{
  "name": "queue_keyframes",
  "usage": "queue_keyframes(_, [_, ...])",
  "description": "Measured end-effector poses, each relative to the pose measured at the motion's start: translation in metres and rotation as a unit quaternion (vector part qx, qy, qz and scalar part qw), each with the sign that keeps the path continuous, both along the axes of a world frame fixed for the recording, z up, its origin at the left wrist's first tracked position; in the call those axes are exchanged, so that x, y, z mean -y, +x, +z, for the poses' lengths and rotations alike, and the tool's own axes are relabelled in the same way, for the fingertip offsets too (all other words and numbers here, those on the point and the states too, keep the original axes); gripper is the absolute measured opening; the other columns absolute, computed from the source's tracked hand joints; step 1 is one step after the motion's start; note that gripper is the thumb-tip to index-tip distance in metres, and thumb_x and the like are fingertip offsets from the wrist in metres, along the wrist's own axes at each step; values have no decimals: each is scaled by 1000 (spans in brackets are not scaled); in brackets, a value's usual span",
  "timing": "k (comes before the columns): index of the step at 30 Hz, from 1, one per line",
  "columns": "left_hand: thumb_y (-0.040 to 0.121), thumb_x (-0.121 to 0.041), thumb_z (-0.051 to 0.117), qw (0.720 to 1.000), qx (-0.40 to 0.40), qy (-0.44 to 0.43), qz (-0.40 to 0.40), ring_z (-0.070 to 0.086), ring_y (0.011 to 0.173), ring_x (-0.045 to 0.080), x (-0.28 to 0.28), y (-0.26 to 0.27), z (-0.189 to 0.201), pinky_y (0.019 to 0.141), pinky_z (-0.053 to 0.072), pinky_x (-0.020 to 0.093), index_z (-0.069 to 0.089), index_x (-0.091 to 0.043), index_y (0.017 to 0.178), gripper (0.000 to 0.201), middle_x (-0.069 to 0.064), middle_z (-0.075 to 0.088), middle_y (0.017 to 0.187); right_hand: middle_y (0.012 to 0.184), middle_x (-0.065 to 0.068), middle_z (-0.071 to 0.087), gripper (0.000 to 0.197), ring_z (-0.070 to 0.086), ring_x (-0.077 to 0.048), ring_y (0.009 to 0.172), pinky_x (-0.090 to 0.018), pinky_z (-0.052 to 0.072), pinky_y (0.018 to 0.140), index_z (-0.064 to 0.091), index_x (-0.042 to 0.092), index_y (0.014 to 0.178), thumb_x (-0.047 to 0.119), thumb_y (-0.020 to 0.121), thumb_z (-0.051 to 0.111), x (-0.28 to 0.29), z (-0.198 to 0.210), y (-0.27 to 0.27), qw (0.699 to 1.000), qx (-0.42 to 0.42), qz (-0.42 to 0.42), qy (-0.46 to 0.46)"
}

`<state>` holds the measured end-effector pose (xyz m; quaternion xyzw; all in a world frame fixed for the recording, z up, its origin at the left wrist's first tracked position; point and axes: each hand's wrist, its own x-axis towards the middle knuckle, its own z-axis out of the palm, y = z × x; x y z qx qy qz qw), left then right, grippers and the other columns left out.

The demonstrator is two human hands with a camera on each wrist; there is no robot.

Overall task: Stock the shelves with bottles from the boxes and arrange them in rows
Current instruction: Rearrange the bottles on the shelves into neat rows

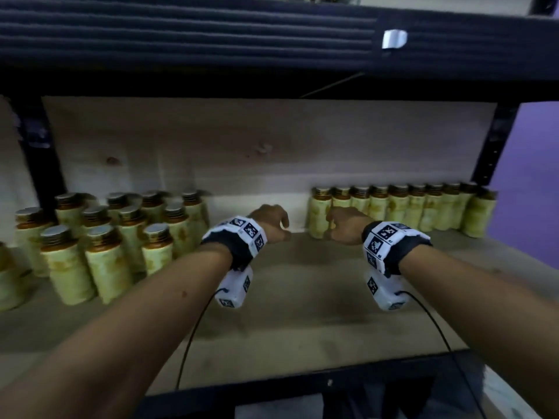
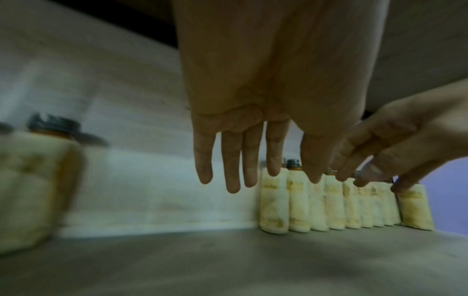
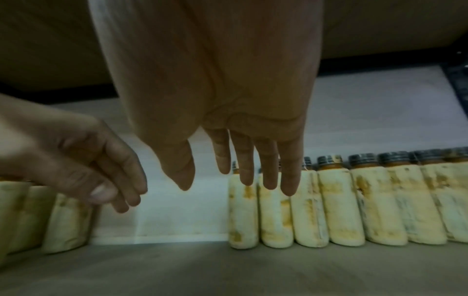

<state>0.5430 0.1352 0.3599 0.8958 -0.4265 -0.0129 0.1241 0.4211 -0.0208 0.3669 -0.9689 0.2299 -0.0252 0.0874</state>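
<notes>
Nearest, both empty hands hover over the bare middle of the shelf board, left hand and right hand with fingers loose, while farther back the upright back row of bottles begins just beside the right, and clustered bottles stand left

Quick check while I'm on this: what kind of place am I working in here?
Most likely a stockroom or shop storage area. A dark metal shelving rack carries a wooden shelf board; many identical capped bottles stand on it, a neat row at the back right and a loose cluster on the left.
</notes>
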Motion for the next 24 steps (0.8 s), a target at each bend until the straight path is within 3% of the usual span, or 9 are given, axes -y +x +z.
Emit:
queue_keyframes(4, [84,-38,68,999,-43,-17,-10,59,110,24,58,16,-30,93,50,32,57,-16,124,47,8,62,123,133,-13,52,55,54,-29,117,-33,48,90,42,8,138,31,91,61,47,-14,12,997,43,-27,56])
queue_keyframes(6, [83,-40,69,995,-87,-57,-8,56,115,23,83,28,-36,95,46,30,54,-17,129,54,7,59,128,127,-13,56,57,55,-29,115,-34,48,90,42,7,137,28,89,64,71,-16,25,987,122,-42,96])
queue_keyframes(9, [83,-41,69,978,-150,-142,2,52,121,24,118,45,-38,98,42,28,47,-18,136,62,6,54,135,134,-13,52,67,51,-30,122,-29,43,89,33,10,143,22,87,67,102,-15,49,959,238,-61,144])
queue_keyframes(11, [81,-41,71,962,-175,-208,19,55,117,25,139,56,-39,97,45,32,48,-16,131,60,7,58,130,144,-13,46,86,47,-31,129,-32,43,97,19,12,151,24,84,72,115,-18,64,953,242,-56,173])
queue_keyframes(13, [78,-39,74,943,-193,-268,36,59,110,25,154,66,-44,92,48,33,53,-17,117,49,6,63,120,154,-14,31,100,36,-31,138,-39,37,109,8,9,154,31,83,74,121,-23,75,975,186,-42,117])
queue_keyframes(15, [78,-35,75,928,-213,-302,39,60,109,25,163,74,-50,94,49,35,57,-19,115,43,5,64,118,155,-16,23,96,30,-34,141,-41,35,111,8,4,152,34,85,71,123,-28,82,992,126,-29,11])
queue_keyframes(17, [81,-34,72,919,-221,-324,36,59,113,26,168,79,-57,99,47,40,58,-17,121,45,6,64,123,149,-20,27,83,36,-37,135,-43,39,106,15,1,148,30,89,65,120,-25,86,992,114,-28,-35])
queue_keyframes(21, [90,-33,62,895,-261,-362,31,59,115,31,163,78,-58,101,46,48,59,-14,126,40,12,63,125,136,-24,43,67,48,-38,122,-41,45,94,16,0,143,12,93,58,107,-18,88,992,123,-12,14])
queue_keyframes(24, [92,-31,60,892,-265,-364,37,58,116,32,147,73,-55,101,45,49,60,-14,126,38,14,63,125,127,-22,52,55,54,-36,114,-41,48,89,26,1,136,13,93,58,93,-17,82,989,142,24,22])
